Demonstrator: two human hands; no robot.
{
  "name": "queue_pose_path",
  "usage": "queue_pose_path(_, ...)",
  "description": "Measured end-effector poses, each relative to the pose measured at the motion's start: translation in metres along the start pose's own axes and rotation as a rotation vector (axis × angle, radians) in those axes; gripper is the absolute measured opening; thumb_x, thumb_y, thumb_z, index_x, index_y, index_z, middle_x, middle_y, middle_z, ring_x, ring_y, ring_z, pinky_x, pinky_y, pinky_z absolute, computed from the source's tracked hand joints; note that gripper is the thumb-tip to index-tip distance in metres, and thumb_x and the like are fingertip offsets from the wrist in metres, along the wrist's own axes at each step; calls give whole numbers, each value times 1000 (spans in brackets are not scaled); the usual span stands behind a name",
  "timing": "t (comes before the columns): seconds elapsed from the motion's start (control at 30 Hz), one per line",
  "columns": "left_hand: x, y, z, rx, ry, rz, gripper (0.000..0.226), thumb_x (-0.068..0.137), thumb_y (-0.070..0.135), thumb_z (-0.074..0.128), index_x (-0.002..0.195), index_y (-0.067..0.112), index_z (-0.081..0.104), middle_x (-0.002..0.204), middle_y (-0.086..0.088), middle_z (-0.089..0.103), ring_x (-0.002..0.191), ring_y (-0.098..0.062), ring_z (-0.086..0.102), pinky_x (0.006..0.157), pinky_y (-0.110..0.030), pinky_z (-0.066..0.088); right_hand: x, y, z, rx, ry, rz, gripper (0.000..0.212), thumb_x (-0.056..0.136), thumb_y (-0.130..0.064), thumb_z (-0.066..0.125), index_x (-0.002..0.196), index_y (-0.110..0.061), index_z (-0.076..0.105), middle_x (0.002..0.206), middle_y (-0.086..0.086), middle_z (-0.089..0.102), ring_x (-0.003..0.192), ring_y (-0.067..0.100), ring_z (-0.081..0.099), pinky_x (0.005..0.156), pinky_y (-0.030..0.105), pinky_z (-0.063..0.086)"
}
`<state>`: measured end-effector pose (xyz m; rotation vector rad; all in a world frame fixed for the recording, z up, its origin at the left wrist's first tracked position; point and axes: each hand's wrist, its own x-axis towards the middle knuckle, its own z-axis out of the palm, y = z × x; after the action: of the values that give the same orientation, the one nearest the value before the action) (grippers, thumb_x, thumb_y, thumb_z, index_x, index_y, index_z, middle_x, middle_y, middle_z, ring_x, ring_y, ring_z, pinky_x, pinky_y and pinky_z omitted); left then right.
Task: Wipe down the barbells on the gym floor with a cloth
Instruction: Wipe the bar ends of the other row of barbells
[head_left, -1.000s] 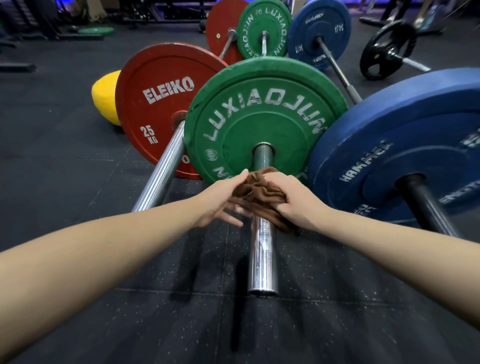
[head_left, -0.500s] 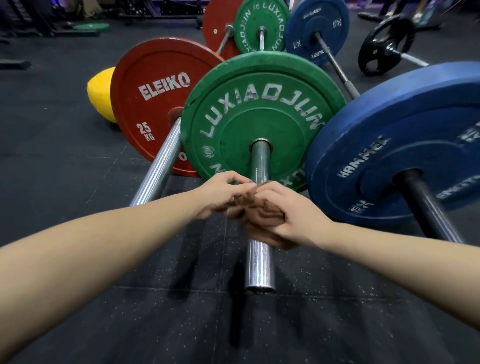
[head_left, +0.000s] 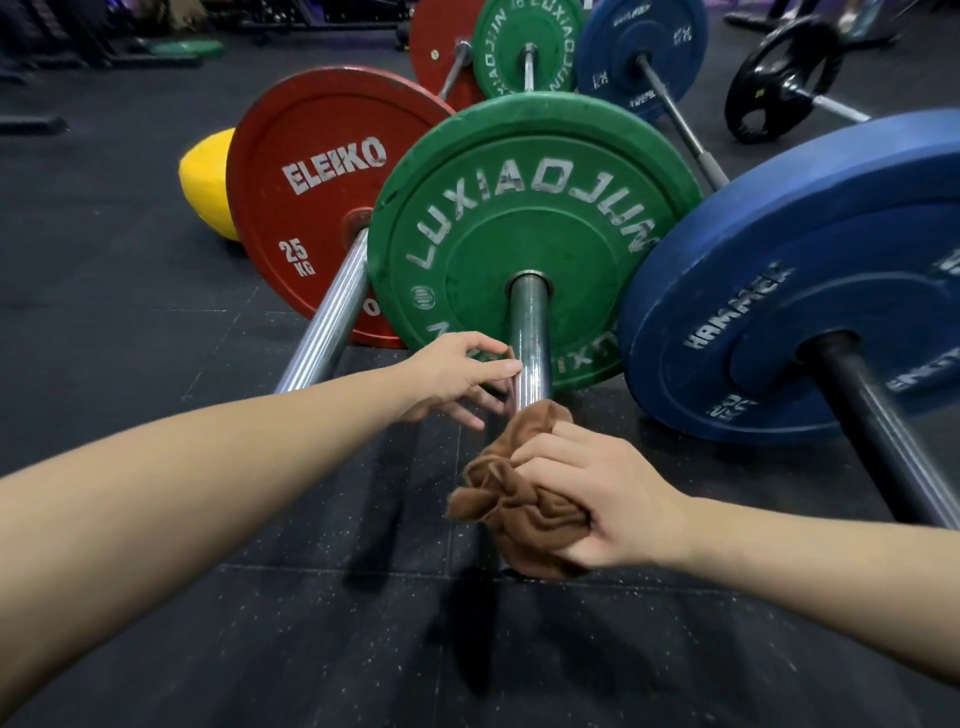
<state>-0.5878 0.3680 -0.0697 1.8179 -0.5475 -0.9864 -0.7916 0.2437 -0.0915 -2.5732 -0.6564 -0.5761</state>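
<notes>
The middle barbell has a green plate (head_left: 535, 228) and a chrome sleeve (head_left: 530, 332) that points toward me. My right hand (head_left: 597, 499) grips a bunched brown cloth (head_left: 514, 493) wrapped over the near end of that sleeve, hiding the tip. My left hand (head_left: 457, 374) is at the sleeve's left side, closer to the plate. Its thumb and forefinger pinch what looks like a thin end of the cloth against the bar. The barbell with a red plate (head_left: 317, 197) lies to the left, the one with a blue plate (head_left: 810, 291) to the right.
A yellow object (head_left: 205, 182) sits behind the red plate. At the back stand the far plates of the three barbells and a black plate (head_left: 779, 78) on its own bar. Black rubber flooring (head_left: 156, 519) spreads around me.
My right hand has slid the cloth down the sleeve from near the green plate to its near end. My left hand stayed up by the plate, and the two hands have parted.
</notes>
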Motion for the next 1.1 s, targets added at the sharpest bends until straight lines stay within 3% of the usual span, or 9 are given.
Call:
queue_pose_path(0.27,-4,-1,6,16,53,66,57,96,32,72,147,17,54,104,-13,74,63,-12,67,50,-27,53,3,27,4,224,67,230,32,92,-24,76,121,-13,68,124,-2,65,119,18,60,98,41,50)
queue_pose_path(0.4,-7,-2,9,3,67,68,58,96,32,72,149,17,52,96,-12,73,56,-9,62,50,-28,56,-7,15,11,83,75,259,36,93,-34,66,127,-23,61,133,-9,59,113,22,60,86,43,55)
queue_pose_path(0.57,-9,-2,8,103,66,80,61,97,39,70,152,21,50,101,-13,74,71,-16,73,74,-47,63,-20,-12,15,-11,79,111,34,89,-30,70,119,-13,69,123,0,64,102,25,62,81,37,54)
queue_pose_path(0.73,-9,1,7,148,59,59,60,97,39,70,151,21,51,101,-13,75,73,-16,74,69,-40,63,-9,-5,3,49,-18,117,31,88,-38,73,114,-22,67,116,-6,55,97,13,60,67,32,55)
queue_pose_path(0.87,-10,5,8,149,91,66,44,94,37,73,135,23,64,86,2,74,65,-11,65,59,-31,60,9,22,0,118,37,332,34,88,-47,67,112,-24,61,118,-14,46,90,11,60,70,40,56)
queue_pose_path(0.93,-11,5,8,119,101,50,47,93,36,75,137,20,64,79,7,74,63,-11,64,55,-28,57,12,26,4,112,88,399,35,88,-49,65,107,-21,60,113,-14,43,84,12,58,70,41,55)
queue_pose_path(1.0,-12,6,7,46,77,1,49,94,33,75,139,20,63,82,3,76,61,-12,65,52,-23,52,11,20,6,55,79,353,38,89,-53,63,110,-21,62,114,-12,46,84,13,58,67,39,54)
queue_pose_path(1.1,-11,5,7,44,43,-32,47,94,35,74,139,25,62,98,-8,76,73,-19,68,62,-31,60,1,10,6,-20,18,235,38,86,-42,74,116,-20,65,117,-6,51,91,15,58,62,37,55)
